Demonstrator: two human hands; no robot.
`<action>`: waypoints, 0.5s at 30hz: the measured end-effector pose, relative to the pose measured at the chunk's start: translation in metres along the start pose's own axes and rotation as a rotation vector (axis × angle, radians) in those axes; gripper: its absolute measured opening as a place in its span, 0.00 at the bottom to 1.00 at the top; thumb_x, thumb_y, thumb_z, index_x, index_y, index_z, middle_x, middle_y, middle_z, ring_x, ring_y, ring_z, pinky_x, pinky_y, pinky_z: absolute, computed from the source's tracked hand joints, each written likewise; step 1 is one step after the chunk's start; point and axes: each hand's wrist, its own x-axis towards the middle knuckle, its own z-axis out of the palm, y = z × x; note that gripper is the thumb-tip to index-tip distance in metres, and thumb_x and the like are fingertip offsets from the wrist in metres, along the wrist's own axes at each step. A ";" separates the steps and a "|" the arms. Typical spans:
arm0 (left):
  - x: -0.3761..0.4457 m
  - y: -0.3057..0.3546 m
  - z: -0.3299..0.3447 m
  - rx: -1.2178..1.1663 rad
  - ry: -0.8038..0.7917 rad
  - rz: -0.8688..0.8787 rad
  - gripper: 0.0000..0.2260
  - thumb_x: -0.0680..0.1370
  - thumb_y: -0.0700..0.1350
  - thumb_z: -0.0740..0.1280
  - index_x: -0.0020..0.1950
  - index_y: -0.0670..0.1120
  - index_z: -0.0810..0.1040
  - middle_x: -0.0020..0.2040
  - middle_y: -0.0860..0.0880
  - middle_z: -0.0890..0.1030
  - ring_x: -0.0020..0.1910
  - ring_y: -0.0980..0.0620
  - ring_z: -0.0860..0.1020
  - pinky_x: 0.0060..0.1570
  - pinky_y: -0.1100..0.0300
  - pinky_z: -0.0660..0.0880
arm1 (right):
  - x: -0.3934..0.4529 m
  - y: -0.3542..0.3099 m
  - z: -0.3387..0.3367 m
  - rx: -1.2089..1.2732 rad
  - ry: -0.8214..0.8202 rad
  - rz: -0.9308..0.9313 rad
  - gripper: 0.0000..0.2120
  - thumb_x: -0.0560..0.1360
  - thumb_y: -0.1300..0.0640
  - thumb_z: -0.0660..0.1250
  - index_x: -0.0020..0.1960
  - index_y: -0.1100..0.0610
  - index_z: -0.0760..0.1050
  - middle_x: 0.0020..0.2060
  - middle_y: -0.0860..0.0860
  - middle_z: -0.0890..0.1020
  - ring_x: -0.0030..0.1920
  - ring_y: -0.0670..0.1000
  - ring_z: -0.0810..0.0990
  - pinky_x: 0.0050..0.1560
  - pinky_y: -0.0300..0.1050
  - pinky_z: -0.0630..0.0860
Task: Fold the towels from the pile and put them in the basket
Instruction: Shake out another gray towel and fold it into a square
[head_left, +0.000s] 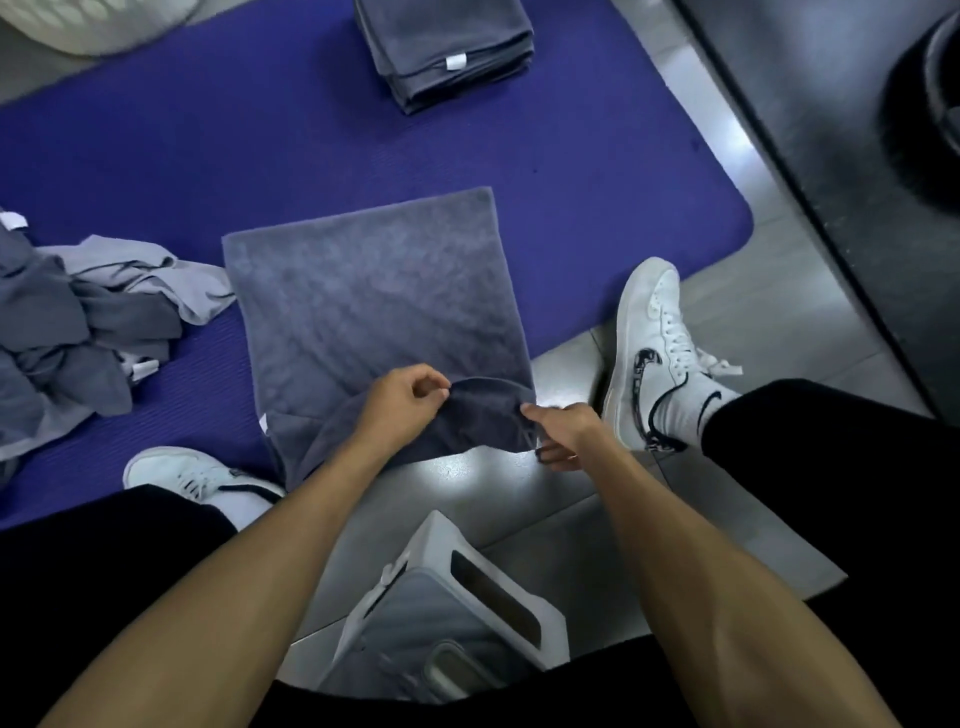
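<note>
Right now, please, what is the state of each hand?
Left hand: pinches the near edge of the grey towel.
Right hand: grips the same edge at the towel's right corner.

Purple mat on grey tiled floor, white sneakers with black trim, white stool underneath.

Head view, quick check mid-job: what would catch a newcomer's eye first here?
First, the flat grey terry towel spread on the purple foam mat, its near edge lifted in the grip of the left hand and right hand. Then the neat stack of folded grey towels at the mat's far end, and the crumpled pile of unfolded grey towels at left.
</note>
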 end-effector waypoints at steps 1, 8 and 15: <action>0.001 0.003 0.002 0.060 -0.016 0.023 0.06 0.75 0.40 0.71 0.43 0.52 0.82 0.42 0.54 0.84 0.43 0.54 0.81 0.51 0.58 0.77 | -0.001 0.002 0.002 0.035 -0.046 0.037 0.18 0.74 0.43 0.72 0.47 0.59 0.76 0.43 0.58 0.85 0.41 0.56 0.86 0.37 0.47 0.83; 0.034 0.033 0.033 0.544 -0.288 0.234 0.17 0.76 0.46 0.69 0.65 0.48 0.77 0.61 0.47 0.79 0.61 0.46 0.76 0.60 0.49 0.74 | 0.000 0.004 0.005 0.211 -0.232 0.094 0.08 0.79 0.62 0.67 0.57 0.62 0.75 0.40 0.59 0.84 0.39 0.54 0.85 0.42 0.47 0.83; 0.047 0.026 0.043 0.470 -0.323 0.155 0.04 0.77 0.47 0.69 0.50 0.53 0.83 0.49 0.53 0.84 0.48 0.52 0.81 0.53 0.50 0.78 | 0.007 0.005 0.006 0.378 -0.201 0.078 0.08 0.74 0.74 0.67 0.47 0.63 0.75 0.39 0.61 0.82 0.42 0.56 0.84 0.51 0.48 0.82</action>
